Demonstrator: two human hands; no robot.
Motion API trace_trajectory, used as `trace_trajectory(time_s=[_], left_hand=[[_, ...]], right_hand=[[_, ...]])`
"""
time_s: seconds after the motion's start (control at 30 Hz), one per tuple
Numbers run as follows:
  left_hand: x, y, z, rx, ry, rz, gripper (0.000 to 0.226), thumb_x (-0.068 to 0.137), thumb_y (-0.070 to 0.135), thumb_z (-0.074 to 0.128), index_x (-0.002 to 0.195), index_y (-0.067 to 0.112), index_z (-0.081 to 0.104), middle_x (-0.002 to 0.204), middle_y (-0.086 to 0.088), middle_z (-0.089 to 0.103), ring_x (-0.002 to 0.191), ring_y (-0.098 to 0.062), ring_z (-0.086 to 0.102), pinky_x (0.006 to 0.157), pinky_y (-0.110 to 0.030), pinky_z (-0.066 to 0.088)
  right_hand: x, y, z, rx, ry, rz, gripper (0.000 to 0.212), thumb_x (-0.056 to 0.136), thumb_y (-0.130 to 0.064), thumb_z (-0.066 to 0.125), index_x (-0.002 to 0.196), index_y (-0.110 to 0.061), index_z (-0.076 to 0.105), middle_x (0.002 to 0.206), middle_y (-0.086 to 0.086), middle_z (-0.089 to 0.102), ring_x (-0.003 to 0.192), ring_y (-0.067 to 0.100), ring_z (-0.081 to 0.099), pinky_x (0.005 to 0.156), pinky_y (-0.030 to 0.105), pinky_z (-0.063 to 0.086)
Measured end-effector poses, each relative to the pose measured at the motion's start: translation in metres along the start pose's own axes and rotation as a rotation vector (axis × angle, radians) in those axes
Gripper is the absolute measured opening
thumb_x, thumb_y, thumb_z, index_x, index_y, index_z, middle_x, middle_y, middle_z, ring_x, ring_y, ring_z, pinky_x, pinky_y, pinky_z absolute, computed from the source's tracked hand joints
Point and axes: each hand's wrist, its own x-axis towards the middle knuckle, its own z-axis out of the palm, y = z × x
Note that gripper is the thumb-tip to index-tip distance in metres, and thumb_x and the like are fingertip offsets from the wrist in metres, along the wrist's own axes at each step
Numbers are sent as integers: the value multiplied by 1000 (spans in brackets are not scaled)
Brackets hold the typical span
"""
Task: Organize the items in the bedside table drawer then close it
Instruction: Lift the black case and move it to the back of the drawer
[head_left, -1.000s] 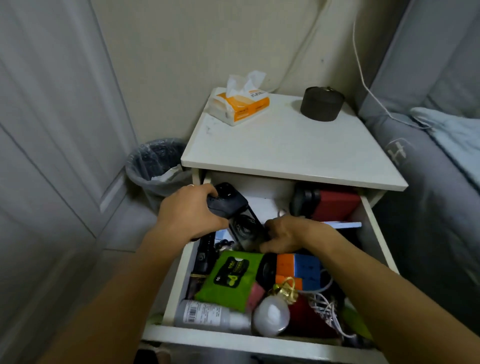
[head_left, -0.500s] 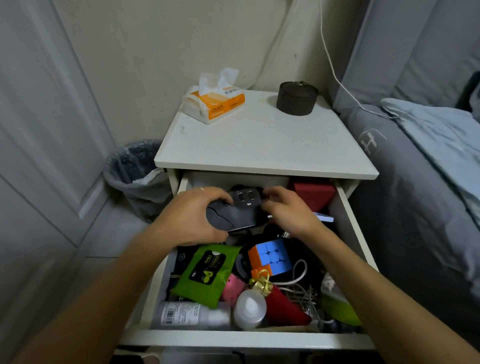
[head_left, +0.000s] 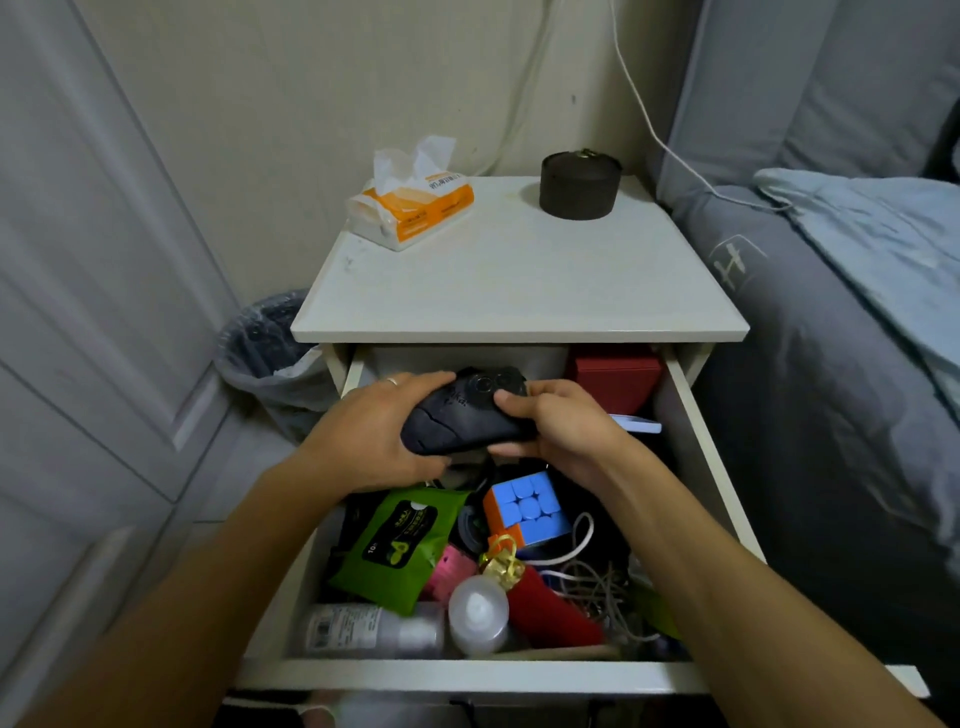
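Note:
The white bedside table drawer (head_left: 698, 462) stands pulled out and crammed with items. Above its back half, my left hand (head_left: 374, 436) grips a black computer mouse (head_left: 457, 418) from the left. My right hand (head_left: 561, 426) holds a black phone-like device (head_left: 493, 384) that lies against the mouse. Below them lie a green wipes pack (head_left: 400, 545), a puzzle cube (head_left: 522, 509), a red box (head_left: 615, 382) at the back right, a white bottle (head_left: 363, 629), a round white bottle (head_left: 478, 616), a red cone (head_left: 550, 613) with a gold bow, and tangled white cables (head_left: 597, 577).
On the table top (head_left: 519, 291) stand a tissue pack (head_left: 415, 202) and a dark round tin (head_left: 579, 179). A lined waste bin (head_left: 270, 353) sits to the left, beside a closet door (head_left: 93, 312). A bed with grey bedding (head_left: 831, 364) borders the right.
Both hands have lifted the black mouse and the black device from the drawer's middle toward its back and brought them together. The view has shifted down and right.

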Motion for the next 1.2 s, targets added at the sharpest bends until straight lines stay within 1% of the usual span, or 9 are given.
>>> trace_trajectory(time_s=[0.13,0.2,0.27,0.4,0.53,0.7,0.83,1.03,1.2], left_hand=[[6,-3,-5,-125,124,-166,83,56,63,63,136,40,53,122,4,63,113,-17,58,94,-37,51],[7,-11,-9,-202,134,-289,74,60,55,71,131,39,59,124,6,64,112,-15,60,95,-35,51],[7,-19,-10,-238,148,-368,72,57,55,68,127,39,62,119,8,67,107,-15,61,94,-35,52],[6,-25,-6,-338,173,-401,64,64,52,71,126,38,64,103,14,67,92,-5,63,84,-28,53],[10,-34,-11,-396,176,-359,55,74,47,71,128,38,63,101,22,63,83,10,56,72,-14,45],[12,-39,-17,-251,99,-328,52,84,31,65,135,41,55,104,8,68,79,-9,63,77,-27,54],[13,-41,-20,-27,101,-279,53,88,15,56,129,48,58,102,2,69,80,-21,61,70,-30,53],[14,-42,-24,-6,268,-176,22,84,18,70,98,35,76,88,7,74,86,-20,67,71,-38,55],[14,-46,-24,-106,324,-140,23,84,12,70,97,30,77,81,3,73,74,-20,64,63,-30,49]], right_hand=[[11,-6,-1,-163,92,-55,19,99,-15,50,92,-4,63,90,18,70,69,26,70,66,36,61],[20,-2,-5,-583,193,-182,21,92,-7,48,97,-8,68,101,14,71,87,26,70,84,43,58],[33,0,-3,-1034,185,-308,32,86,-7,48,112,-10,68,117,12,68,110,28,62,97,38,49],[66,6,14,-1480,-1,-289,56,82,-24,61,137,-17,47,136,15,47,127,36,45,104,42,41],[86,6,24,-1782,-33,-185,83,82,-35,65,151,-28,20,148,13,29,135,38,30,109,48,30],[81,2,23,-1790,-132,-132,45,79,-38,66,118,-24,49,122,7,52,109,30,56,78,33,44],[63,6,16,-1786,-179,-95,28,78,-34,64,99,-22,51,113,7,57,103,28,57,72,31,43],[51,5,20,-1728,-237,37,35,79,-37,56,108,-20,65,115,11,62,100,29,59,78,31,50],[75,7,35,-1486,-116,-185,68,91,-43,55,148,-17,30,149,11,33,132,31,41,100,36,41]])
